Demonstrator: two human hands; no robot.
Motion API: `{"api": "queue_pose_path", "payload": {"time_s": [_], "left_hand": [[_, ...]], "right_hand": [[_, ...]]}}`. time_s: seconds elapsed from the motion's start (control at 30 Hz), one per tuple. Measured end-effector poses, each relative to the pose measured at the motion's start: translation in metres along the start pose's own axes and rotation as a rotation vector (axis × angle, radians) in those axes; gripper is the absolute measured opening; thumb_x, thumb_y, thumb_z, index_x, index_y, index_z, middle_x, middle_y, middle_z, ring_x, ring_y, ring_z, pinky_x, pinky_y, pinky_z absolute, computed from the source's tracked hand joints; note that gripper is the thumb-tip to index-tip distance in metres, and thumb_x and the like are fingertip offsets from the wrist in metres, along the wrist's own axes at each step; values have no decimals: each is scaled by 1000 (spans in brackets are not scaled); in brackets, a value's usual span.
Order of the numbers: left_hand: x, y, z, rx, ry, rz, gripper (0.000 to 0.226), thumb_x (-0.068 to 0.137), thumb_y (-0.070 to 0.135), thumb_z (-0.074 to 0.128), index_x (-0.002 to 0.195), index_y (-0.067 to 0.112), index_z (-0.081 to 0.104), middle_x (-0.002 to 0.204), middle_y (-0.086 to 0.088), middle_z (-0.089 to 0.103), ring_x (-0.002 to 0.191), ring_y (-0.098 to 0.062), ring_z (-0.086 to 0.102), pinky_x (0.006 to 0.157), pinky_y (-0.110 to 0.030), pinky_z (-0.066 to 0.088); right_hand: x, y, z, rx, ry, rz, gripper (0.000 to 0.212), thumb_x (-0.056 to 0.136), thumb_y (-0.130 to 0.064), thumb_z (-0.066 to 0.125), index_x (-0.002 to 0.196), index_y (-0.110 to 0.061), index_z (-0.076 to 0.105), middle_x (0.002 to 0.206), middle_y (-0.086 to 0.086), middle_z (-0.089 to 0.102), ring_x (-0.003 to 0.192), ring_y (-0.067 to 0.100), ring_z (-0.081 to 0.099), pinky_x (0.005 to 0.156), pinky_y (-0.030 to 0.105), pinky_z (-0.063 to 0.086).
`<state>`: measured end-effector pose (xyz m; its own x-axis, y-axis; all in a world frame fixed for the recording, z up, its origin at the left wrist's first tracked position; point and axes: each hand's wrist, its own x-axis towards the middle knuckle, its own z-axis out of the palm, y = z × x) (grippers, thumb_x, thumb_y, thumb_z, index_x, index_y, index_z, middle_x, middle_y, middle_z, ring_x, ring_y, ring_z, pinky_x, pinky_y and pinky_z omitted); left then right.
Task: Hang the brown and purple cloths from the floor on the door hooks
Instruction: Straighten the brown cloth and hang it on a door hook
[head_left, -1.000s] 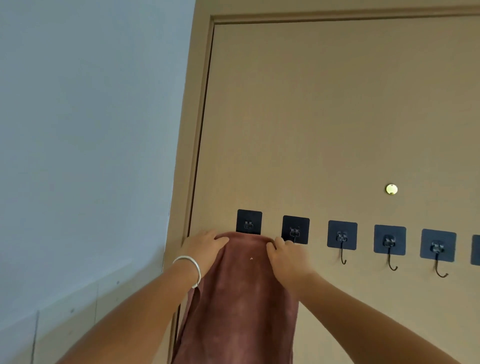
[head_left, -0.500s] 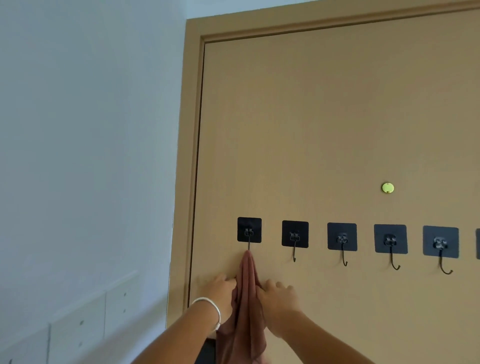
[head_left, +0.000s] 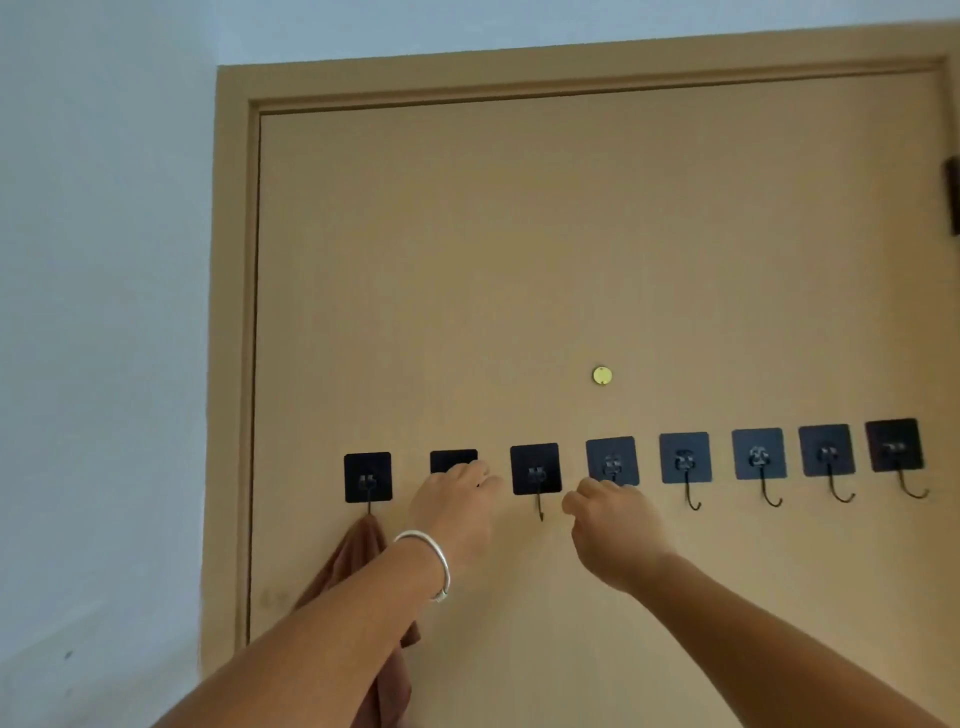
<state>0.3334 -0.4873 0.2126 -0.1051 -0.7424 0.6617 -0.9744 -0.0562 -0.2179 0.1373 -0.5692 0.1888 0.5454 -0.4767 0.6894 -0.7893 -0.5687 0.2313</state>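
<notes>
The brown cloth (head_left: 358, 561) hangs bunched from the leftmost black door hook (head_left: 368, 478), and my left forearm hides its lower part. My left hand (head_left: 457, 509), with a silver bangle on the wrist, is raised in front of the second hook pad (head_left: 451, 458), with its fingers reaching over the pad and holding nothing. My right hand (head_left: 613, 530) hovers just below the fourth hook pad (head_left: 612, 460), fingers loosely curled and empty. The third hook (head_left: 536, 470) shows bare between my hands. No purple cloth is in view.
Several more black adhesive hooks (head_left: 758, 454) run rightward across the tan door (head_left: 571, 249), all bare. A small brass peephole (head_left: 602, 375) sits above the row. A pale wall (head_left: 104, 312) borders the door frame on the left.
Both hands let go of the brown cloth, which now hangs from the leftmost hook. They rose and shifted right to the second and fourth hooks. The view tilted up and widened.
</notes>
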Motion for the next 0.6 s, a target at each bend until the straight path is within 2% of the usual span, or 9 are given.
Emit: {"api": "queue_pose_path", "payload": {"time_s": [0.27,0.37,0.6], "left_hand": [[55,131,21,-108,30,211,55,97,29,43,149,20,26,149,-1,32,139,-20,28,112,-36,23],[62,183,27,-178,70,284,61,96,34,42,151,20,19,149,1,30,140,-19,24,115,-36,17],[73,298,38,-379,134,456,64,96,40,40,151,19,16,152,1,26,141,-19,21,118,-38,15]], "right_hand": [[-89,136,-34,-152,-71,260,38,93,-47,40,122,-28,54,120,-4,54,106,17,51,93,33,41],[-126,171,-49,-213,-83,338,41,92,-50,40,126,-29,51,122,-6,53,109,16,50,97,33,39],[-218,230,-95,-376,-143,516,43,93,-50,38,129,-30,49,129,-5,51,116,16,49,104,32,35]]}}
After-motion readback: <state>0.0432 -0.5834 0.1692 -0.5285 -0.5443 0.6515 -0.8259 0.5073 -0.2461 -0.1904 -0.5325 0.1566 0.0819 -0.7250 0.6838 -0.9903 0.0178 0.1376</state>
